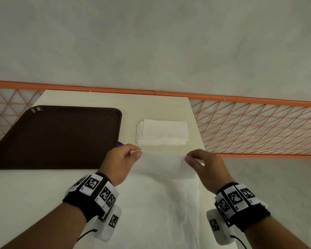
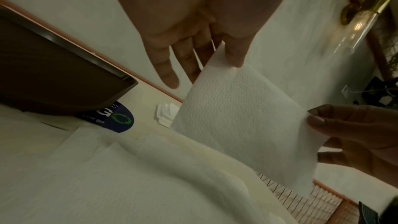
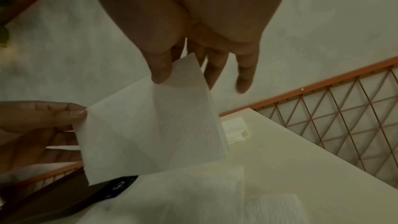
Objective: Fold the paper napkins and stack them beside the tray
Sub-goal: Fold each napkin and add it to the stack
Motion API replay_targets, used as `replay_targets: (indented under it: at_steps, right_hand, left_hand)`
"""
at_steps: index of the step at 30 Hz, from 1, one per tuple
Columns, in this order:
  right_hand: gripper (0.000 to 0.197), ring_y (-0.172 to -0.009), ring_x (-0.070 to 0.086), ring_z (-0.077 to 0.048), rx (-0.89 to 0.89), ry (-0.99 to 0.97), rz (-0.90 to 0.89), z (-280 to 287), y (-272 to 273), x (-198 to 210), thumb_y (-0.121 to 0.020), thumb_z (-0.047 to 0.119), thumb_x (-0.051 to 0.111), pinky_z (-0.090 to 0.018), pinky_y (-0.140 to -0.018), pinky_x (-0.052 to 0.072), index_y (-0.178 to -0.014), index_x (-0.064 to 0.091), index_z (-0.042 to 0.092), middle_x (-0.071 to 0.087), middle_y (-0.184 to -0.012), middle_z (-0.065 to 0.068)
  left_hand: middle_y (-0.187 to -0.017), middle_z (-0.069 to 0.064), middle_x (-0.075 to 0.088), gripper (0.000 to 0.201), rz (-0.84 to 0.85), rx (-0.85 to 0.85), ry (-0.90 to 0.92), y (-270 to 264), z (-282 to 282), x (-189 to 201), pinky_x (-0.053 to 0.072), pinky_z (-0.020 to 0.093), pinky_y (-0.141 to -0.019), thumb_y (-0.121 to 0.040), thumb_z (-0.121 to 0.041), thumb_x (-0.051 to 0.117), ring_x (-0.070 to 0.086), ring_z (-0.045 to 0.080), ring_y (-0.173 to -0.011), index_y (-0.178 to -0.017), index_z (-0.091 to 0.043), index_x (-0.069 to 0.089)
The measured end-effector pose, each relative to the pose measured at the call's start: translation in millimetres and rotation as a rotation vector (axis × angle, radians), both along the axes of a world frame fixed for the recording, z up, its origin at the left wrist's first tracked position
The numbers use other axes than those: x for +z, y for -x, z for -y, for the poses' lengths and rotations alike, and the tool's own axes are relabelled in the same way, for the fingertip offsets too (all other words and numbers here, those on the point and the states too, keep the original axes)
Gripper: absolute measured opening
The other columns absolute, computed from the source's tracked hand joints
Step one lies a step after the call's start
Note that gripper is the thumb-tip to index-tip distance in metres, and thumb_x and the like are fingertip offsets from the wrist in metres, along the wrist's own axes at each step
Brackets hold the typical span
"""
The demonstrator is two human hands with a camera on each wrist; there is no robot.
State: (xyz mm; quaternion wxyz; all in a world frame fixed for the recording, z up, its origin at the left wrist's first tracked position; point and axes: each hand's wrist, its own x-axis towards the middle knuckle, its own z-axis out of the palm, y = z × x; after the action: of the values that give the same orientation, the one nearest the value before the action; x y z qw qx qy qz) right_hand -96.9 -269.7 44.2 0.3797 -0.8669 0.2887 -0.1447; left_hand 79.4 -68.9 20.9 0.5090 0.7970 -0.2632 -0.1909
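Holding one napkin (image 1: 164, 166) up off the table (image 1: 170, 105), the person pinches its two upper corners: the left hand (image 1: 119, 161) nips one corner between thumb and forefinger, the right hand (image 1: 207, 167) nips the other the same way, and the sheet hangs slack between and below the two pinches. Beyond the pinched edge, away from the person, a stack (image 1: 162, 132) of folded napkins already lies on the table, its layers slightly fanned at the end nearer the left hand; it sits just beside the brown tray (image 1: 61, 135), which lies out past the left hand and looks bare. So part of the job seems done: several napkins are folded and placed, while this one is, by my reading, mid-fold or about to be folded. Under the hanging sheet, towards the person's wrists, more white paper (image 1: 151, 212) lies spread and rumpled, so further napkins probably remain; how many I cannot tell. A blue round sticker (image 2: 116, 117) peeks out from under the tray's near corner. The table is pale cream and smooth. Behind it runs an orange rail (image 1: 240, 99) with orange wire mesh, and past that a plain grey floor. The left wrist view also catches a glass wall lamp (image 2: 361, 19) with brass fittings.
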Motion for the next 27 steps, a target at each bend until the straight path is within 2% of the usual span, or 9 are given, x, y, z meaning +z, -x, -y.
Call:
replay_targets:
  at_steps: [3,8,12,14,16,18,22,25,27]
  right_hand:
    - [0.007,-0.069,0.060,-0.004,-0.036,-0.113,0.079,-1,-2,5,-0.088,0.020,0.069,-0.009,-0.059,0.044,-0.081,0.070,0.020,0.069,-0.074,0.007]
    - [0.009,-0.066,0.061,-0.005,-0.043,-0.205,-0.096,-2,-4,-11,-0.087,0.025,0.070,-0.013,-0.056,0.047,-0.078,0.070,0.021,0.070,-0.073,0.006]
    - [0.010,-0.069,0.061,-0.008,-0.052,-0.194,-0.296,-12,-7,-43,-0.086,0.027,0.068,-0.009,-0.054,0.043,-0.078,0.068,0.021,0.067,-0.077,0.007]
    - [0.008,-0.077,0.062,-0.013,-0.090,-0.159,-0.396,-16,-11,-56,-0.086,0.031,0.067,-0.017,-0.065,0.050,-0.086,0.068,0.023,0.067,-0.084,0.004]
    - [0.024,-0.097,0.061,-0.018,-0.130,-0.050,-0.527,-20,-12,-64,-0.089,0.038,0.062,-0.030,-0.083,0.051,-0.109,0.064,0.025,0.064,-0.109,0.002]
    - [0.041,-0.118,0.051,-0.020,-0.111,0.117,-0.577,-25,-10,-68,-0.092,0.041,0.055,-0.035,-0.095,0.046,-0.130,0.052,0.024,0.051,-0.132,0.004]
    - [0.049,-0.139,0.034,-0.023,0.165,0.317,-0.431,-49,-13,-70,-0.097,0.027,0.047,-0.039,-0.115,0.029,-0.144,0.041,0.013,0.039,-0.151,-0.004]
    - [0.056,-0.150,0.006,-0.023,0.346,0.323,-0.556,-68,-19,-76,-0.100,0.018,0.032,-0.043,-0.120,0.007,-0.153,0.016,0.013,0.009,-0.162,-0.004]
    - [0.058,-0.149,-0.010,-0.021,0.424,0.299,-0.678,-74,-17,-82,-0.102,0.023,0.022,-0.047,-0.118,-0.004,-0.154,-0.001,0.017,-0.010,-0.162,0.000]
  left_hand:
    - [-0.068,-0.013,0.068,0.007,0.008,0.010,0.026,0,0,5,0.048,0.021,-0.067,-0.092,-0.022,0.061,0.060,-0.002,-0.064,-0.092,-0.022,0.068]
    - [-0.091,-0.006,0.071,0.011,-0.052,-0.015,-0.084,-2,-8,-16,0.051,0.026,-0.084,-0.093,-0.022,0.060,0.066,0.007,-0.089,-0.100,-0.020,0.068]
    - [-0.095,-0.005,0.069,0.014,0.049,-0.061,-0.316,7,-11,-47,0.049,0.025,-0.084,-0.094,-0.024,0.057,0.064,0.011,-0.092,-0.101,-0.018,0.068]
    - [-0.097,-0.003,0.068,0.015,0.093,-0.026,-0.429,10,-12,-59,0.049,0.029,-0.085,-0.094,-0.027,0.056,0.063,0.016,-0.095,-0.104,-0.020,0.066]
    - [-0.113,0.001,0.063,0.027,0.135,0.057,-0.527,12,-14,-66,0.047,0.035,-0.091,-0.094,-0.031,0.054,0.059,0.019,-0.105,-0.117,-0.019,0.060]
    - [-0.130,0.003,0.053,0.038,0.250,0.086,-0.576,15,-16,-70,0.043,0.038,-0.099,-0.094,-0.033,0.052,0.051,0.021,-0.119,-0.128,-0.016,0.054]
    - [-0.146,0.007,0.043,0.050,0.472,-0.181,-0.516,39,-7,-66,0.030,0.037,-0.111,-0.098,-0.036,0.032,0.039,0.024,-0.136,-0.137,-0.010,0.048]
    - [-0.161,0.003,0.008,0.050,0.477,-0.432,-0.683,61,5,-69,0.009,0.039,-0.119,-0.104,-0.029,0.021,0.007,0.020,-0.148,-0.152,-0.014,0.016]
    - [-0.161,0.002,-0.009,0.055,0.459,-0.509,-0.834,65,5,-76,0.000,0.042,-0.119,-0.103,-0.035,0.013,-0.008,0.020,-0.148,-0.153,-0.015,0.000]
